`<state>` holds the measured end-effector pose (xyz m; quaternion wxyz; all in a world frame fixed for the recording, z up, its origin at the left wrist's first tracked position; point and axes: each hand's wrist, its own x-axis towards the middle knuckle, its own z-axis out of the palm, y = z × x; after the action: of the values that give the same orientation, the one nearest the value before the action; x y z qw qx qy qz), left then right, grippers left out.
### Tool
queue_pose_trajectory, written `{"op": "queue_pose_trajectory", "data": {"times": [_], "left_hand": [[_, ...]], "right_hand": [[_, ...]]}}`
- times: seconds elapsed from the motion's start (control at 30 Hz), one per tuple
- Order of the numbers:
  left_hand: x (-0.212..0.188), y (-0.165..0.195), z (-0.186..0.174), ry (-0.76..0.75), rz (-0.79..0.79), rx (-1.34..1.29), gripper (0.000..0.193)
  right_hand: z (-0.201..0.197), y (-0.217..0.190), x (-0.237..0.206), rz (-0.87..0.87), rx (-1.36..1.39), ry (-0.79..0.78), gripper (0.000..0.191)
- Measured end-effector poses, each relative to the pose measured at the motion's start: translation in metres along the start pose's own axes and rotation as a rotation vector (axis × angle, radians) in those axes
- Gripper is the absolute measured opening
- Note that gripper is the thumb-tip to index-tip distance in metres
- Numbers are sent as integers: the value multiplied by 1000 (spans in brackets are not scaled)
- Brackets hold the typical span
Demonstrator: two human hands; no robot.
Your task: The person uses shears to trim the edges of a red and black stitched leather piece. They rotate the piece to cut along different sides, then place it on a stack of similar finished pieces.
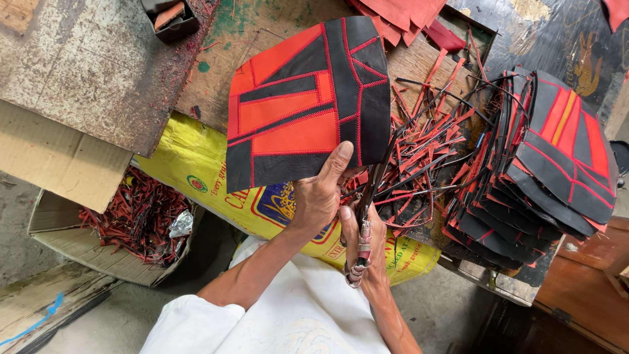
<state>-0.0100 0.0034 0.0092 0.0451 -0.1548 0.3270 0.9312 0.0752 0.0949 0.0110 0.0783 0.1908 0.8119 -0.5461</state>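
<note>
My left hand (321, 193) holds up a stitched panel of black and red-orange leather pieces (304, 105), thumb pressed on its lower edge. Just to its right, my right hand (363, 252) grips a pair of scissors (365, 216) with wrapped handles, the blades pointing up toward the panel's lower right corner. A stack of similar black and red panels (540, 164) lies on the bench to the right. Between the stack and my hands sits a heap of thin red and black trimmings (426, 157).
A worn wooden bench (92, 59) spans the top. A yellow printed sack (190, 164) hangs off its front edge. A cardboard box (134, 219) of red scraps stands on the floor at left. Red leather pieces (400, 13) lie at the top, a small dark tray (170, 16) beside them.
</note>
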Motion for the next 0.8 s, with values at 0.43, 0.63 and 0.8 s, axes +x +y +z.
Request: {"op": "queue_pose_trajectory", "data": {"times": [0.43,0.63,0.8], "left_hand": [[-1,1,2,-1,51,24,7],[1,-3,1,-1,44,-45,9],[4,-6,-2,-2,54,-61,15]], "right_hand": [[6,5,2,164,138,100,14],[2,10,1,119,212,55,7],[2,13,0,126,249,47,6]]}}
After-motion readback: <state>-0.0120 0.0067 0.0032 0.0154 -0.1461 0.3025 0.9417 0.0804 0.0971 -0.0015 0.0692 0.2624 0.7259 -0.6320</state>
